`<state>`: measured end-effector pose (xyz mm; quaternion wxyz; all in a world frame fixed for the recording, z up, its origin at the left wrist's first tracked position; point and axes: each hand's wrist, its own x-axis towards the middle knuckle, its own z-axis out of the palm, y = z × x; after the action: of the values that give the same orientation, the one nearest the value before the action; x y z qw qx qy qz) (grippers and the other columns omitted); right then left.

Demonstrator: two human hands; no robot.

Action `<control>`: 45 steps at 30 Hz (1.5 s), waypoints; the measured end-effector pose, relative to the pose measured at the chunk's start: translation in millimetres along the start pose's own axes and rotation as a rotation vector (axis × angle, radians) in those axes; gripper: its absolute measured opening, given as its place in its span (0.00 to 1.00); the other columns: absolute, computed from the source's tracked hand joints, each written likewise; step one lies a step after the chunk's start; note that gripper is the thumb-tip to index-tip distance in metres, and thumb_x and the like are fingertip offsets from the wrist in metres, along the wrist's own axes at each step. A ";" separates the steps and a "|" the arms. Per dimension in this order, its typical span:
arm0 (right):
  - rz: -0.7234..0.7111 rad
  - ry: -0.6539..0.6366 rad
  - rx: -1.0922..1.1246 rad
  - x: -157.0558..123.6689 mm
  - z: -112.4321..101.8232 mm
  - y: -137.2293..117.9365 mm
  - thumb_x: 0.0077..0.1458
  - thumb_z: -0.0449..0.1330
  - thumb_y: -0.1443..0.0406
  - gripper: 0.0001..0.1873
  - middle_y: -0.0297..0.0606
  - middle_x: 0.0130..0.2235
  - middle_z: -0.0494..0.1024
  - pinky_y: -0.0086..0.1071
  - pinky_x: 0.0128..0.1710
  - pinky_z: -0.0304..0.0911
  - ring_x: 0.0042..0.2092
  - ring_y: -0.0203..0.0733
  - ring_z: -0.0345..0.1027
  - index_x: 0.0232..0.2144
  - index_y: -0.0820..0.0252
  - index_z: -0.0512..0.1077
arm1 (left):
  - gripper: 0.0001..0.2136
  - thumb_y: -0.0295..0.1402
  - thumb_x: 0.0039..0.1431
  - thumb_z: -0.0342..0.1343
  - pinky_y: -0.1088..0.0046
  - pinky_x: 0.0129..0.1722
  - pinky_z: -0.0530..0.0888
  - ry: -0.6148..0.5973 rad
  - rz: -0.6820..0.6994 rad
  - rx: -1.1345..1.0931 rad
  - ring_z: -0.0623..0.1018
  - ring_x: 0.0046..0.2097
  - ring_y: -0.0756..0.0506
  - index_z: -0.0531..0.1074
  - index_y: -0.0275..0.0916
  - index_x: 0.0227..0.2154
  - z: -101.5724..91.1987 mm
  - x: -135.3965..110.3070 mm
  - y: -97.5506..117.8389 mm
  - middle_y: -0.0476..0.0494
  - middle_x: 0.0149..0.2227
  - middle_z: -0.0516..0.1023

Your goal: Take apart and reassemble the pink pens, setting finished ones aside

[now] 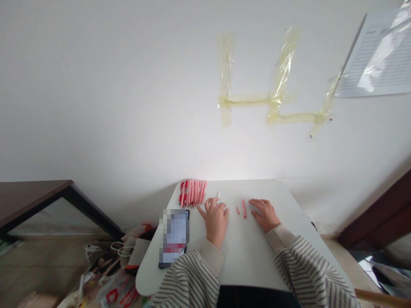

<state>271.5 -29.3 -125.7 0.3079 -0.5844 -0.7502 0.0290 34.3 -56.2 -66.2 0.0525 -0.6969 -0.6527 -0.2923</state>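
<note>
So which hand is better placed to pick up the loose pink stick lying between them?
Probably the right hand: it rests on the table right beside the pink stick. The left hand lies farther off, nearer the small white piece and the row of pink pens.

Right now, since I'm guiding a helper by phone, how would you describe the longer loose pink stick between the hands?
On the white table, look between the left hand and right hand. The pink stick lies just left of the right hand's fingertips, away from the packed row of pens. It is longer than the pink stub beside it.
</note>
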 end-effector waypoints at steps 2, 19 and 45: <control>0.000 -0.002 -0.004 -0.4 0.5 0.8 0.59 0.55 0.64 0.22 0.37 0.57 0.78 0.50 0.58 0.64 0.56 0.51 0.66 0.55 0.50 0.76 | 0.07 0.36 0.58 0.62 0.29 0.65 0.50 0.015 -0.043 0.044 0.68 0.59 0.34 0.80 0.48 0.39 -1.7 1.7 -3.2 0.43 0.54 0.76; 0.003 -0.055 0.016 1.7 -8.9 3.0 0.61 0.55 0.61 0.20 0.35 0.58 0.78 0.54 0.58 0.65 0.57 0.52 0.67 0.53 0.46 0.78 | 0.11 0.33 0.64 0.51 0.35 0.62 0.58 0.055 -0.146 0.202 0.67 0.59 0.34 0.79 0.39 0.39 0.4 0.0 -6.4 0.37 0.53 0.74; -0.093 0.145 0.114 4.2 -14.8 -0.5 0.65 0.55 0.57 0.17 0.42 0.51 0.79 0.52 0.59 0.66 0.55 0.52 0.68 0.50 0.47 0.79 | 0.04 0.35 0.61 0.60 0.43 0.68 0.55 -0.002 0.067 -0.221 0.68 0.60 0.40 0.81 0.49 0.36 -4.4 -2.7 6.8 0.44 0.54 0.73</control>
<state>277.8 -30.4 -111.7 0.3953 -0.5312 -0.7493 0.0150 39.3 -61.5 -61.7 -0.0156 -0.7201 -0.5928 -0.3602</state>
